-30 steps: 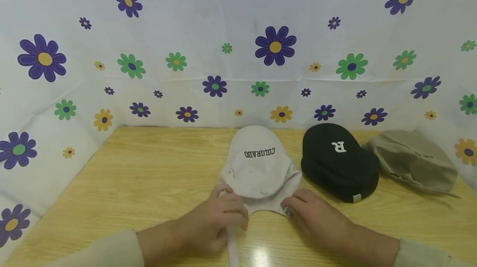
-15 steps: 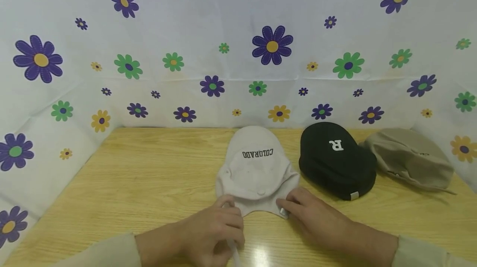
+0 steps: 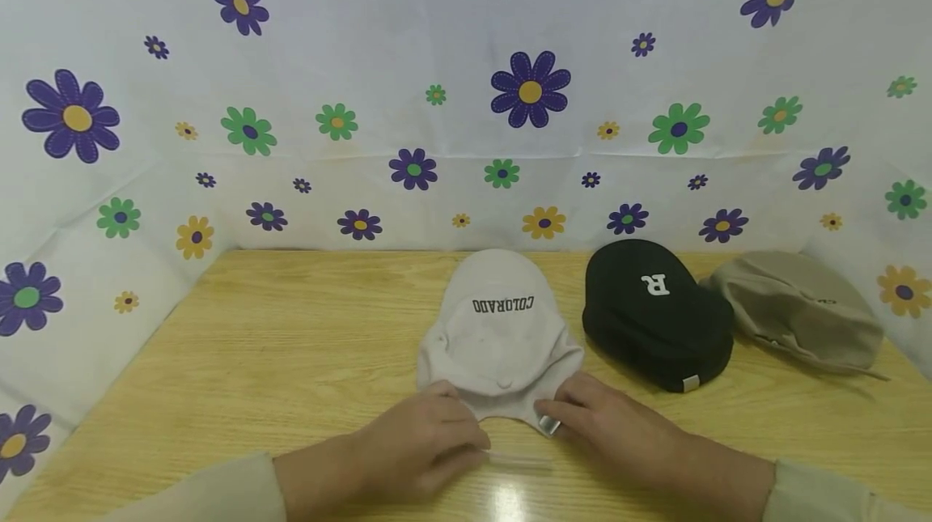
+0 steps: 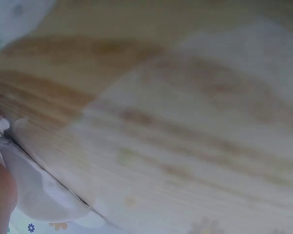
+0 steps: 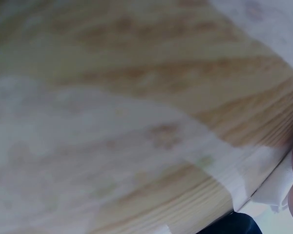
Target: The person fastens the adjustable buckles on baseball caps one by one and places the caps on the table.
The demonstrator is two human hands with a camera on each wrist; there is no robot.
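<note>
1. Both hands hold small parts at the near edge of one cap: the left hand (image 3: 421, 443) has its fingers curled on a thin strap, and the right hand (image 3: 613, 429) pinches the near right corner of the cap. Exact finger contact I cannot tell, because the wrist views show only a piece of each hand at their border.

2. White flowered cloth (image 3: 597, 12) makes the background, behind and at the sides of the work.

3. Wooden table (image 3: 291, 328) stands under everything, with a bright reflection between the forearms.

4. Pale cap (image 3: 502, 336), with the word COLORADO, lies in front of the person, between and slightly beyond the hands. Its long axis goes away from the person, the brim far and the arched rear opening near.

5. Black cap (image 3: 655, 328), with the letter R, is just beside it, on the right.

6. Khaki cap (image 3: 808, 311) is farther right, next to the black one.

7. Strap (image 3: 520, 461) comes out from the left fingers and points rightward, almost level, toward the right hand; it is blurred.

8. Metal buckle (image 3: 549, 425) is at the right fingertips, so the right hand is nearer to it; the strap passes on its near side, apart from it.
</note>
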